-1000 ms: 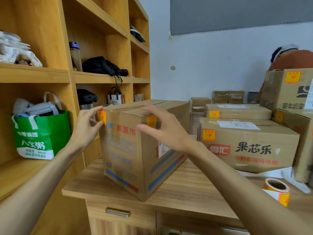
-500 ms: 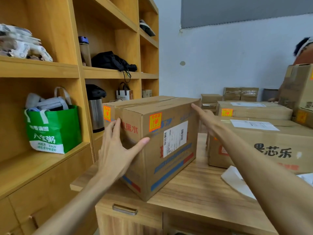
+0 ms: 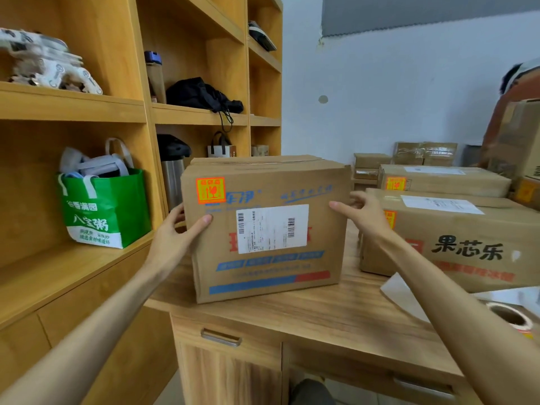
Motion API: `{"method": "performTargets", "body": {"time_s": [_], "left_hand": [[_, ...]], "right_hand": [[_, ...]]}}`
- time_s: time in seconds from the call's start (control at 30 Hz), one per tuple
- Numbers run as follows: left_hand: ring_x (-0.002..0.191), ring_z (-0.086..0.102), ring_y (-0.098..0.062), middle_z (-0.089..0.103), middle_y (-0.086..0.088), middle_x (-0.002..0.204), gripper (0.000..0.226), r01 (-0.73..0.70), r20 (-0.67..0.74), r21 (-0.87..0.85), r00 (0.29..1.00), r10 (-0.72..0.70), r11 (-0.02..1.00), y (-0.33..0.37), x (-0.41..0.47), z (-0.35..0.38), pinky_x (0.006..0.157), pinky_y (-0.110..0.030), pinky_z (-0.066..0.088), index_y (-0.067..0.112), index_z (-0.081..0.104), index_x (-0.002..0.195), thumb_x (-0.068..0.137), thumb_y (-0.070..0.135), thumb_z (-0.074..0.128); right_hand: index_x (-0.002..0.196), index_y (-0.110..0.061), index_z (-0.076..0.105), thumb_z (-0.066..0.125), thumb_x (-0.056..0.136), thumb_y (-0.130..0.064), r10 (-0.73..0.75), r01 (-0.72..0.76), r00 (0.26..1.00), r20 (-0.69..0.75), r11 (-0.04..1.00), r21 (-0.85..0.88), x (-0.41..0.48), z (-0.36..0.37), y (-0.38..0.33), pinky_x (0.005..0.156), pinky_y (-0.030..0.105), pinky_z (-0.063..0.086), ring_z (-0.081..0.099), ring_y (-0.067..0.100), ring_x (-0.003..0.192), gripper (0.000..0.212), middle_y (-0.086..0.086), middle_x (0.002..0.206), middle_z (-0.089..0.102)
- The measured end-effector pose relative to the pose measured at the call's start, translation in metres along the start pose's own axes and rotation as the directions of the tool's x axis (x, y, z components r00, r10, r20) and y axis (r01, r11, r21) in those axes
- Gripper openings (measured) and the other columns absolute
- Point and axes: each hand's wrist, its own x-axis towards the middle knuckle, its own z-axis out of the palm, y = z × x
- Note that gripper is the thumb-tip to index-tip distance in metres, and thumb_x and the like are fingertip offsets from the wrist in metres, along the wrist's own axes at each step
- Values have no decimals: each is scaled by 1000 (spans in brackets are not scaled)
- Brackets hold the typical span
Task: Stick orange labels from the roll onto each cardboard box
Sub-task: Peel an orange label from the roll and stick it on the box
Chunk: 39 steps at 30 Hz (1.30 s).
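— Pale wood-grain bench (image 3: 321, 311) beside tall wooden shelves (image 3: 73, 106), white wall behind. What stands on it?

— At its left end, the cardboard box (image 3: 263, 229), upright, broad face toward the camera. An orange label (image 3: 210, 190) is stuck in that face's upper left corner. A white shipping slip (image 3: 271, 228) with barcodes sits mid-face, above printed blue and red bands.

— Who has it?

— Both hands. The left hand (image 3: 175, 238) grips the left edge, thumb laid across the front, fingers wrapped round the side. The right hand (image 3: 362, 214) holds the upper right edge, thumb tip on the front, fingers past the corner. Both bare forearms reach forward.

— And the roll?

— The roll (image 3: 510, 317) lies near the bench's front right, cardboard core open upward, partly behind the right forearm and beside white paper (image 3: 400, 293).

— Other cartons?

— A second box (image 3: 467, 244), wide with black characters, sits just right of the held one. A third box (image 3: 438, 179) lies behind it. Each shows orange stickers (image 3: 396, 182) at a left corner.

— The shelves?

— A green bag (image 3: 102, 211) stuffed with pale things I cannot identify, a steel flask (image 3: 172, 168) in the next compartment, and a black bag (image 3: 201, 95) above.
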Motion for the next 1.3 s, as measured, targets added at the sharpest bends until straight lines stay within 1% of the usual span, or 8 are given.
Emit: {"method": "performTargets", "body": {"time_s": [0.1,0.23,0.37,0.57,0.67,0.77,0.93,1.3], "left_hand": [[119,59,-9,61,10,132,106,92,66,5,994,-92,996,-19,-7,1,102,-45,52,31,41,150,61,75,80],[124,57,-14,62,8,134,115,88,138,-7,987,-86,996,-25,-10,5,106,-47,49,37,39,148,48,69,86],[110,57,2,61,24,117,76,21,116,-67,993,-14,998,-8,0,-1,94,-33,50,55,45,123,63,50,91],[113,63,-5,68,19,118,74,-97,23,-139,995,101,986,34,29,-24,85,-25,52,44,53,135,70,47,90],[117,63,-11,68,12,125,80,-143,-13,-146,990,143,979,59,49,-31,90,-32,53,46,52,134,62,62,84],[117,62,-10,64,8,133,76,-191,-14,-174,981,192,966,90,63,-21,95,-37,51,38,47,142,77,50,84],[95,60,17,60,27,114,56,-276,3,-216,959,283,937,143,85,29,75,-10,48,41,47,131,86,36,79],[106,62,2,66,17,119,71,-244,236,-432,898,370,868,225,113,191,81,-21,55,35,44,148,86,36,79]], "right_hand": [[130,-25,49,81,81,-31,85,-86,986,143,996,0,-14,6,16,74,12,45,58,5,100,59,-12,112,58],[136,-21,42,78,84,-15,74,-92,973,219,993,74,-25,20,35,71,8,50,57,-3,105,64,-12,118,60],[136,-15,46,73,88,-5,17,-34,990,139,992,120,-23,22,25,67,9,51,63,-7,90,56,-6,115,62],[132,-18,52,78,85,-20,-122,118,992,20,984,132,-1,10,-24,70,18,56,68,2,95,53,-1,120,66],[133,-20,53,77,87,-26,-193,196,980,-37,976,94,11,-5,-57,70,17,56,66,4,96,53,-7,115,66],[132,-24,53,76,87,-30,-251,257,963,-94,965,59,18,-30,-82,76,20,56,64,1,98,50,-12,112,66],[133,-21,55,77,86,-30,-263,263,942,-211,964,-31,30,-93,-98,83,25,55,63,4,101,54,-9,114,66],[129,-9,54,79,84,-19,-194,148,897,-396,978,-145,24,-256,-80,77,17,56,63,3,93,52,-5,109,65]]}}
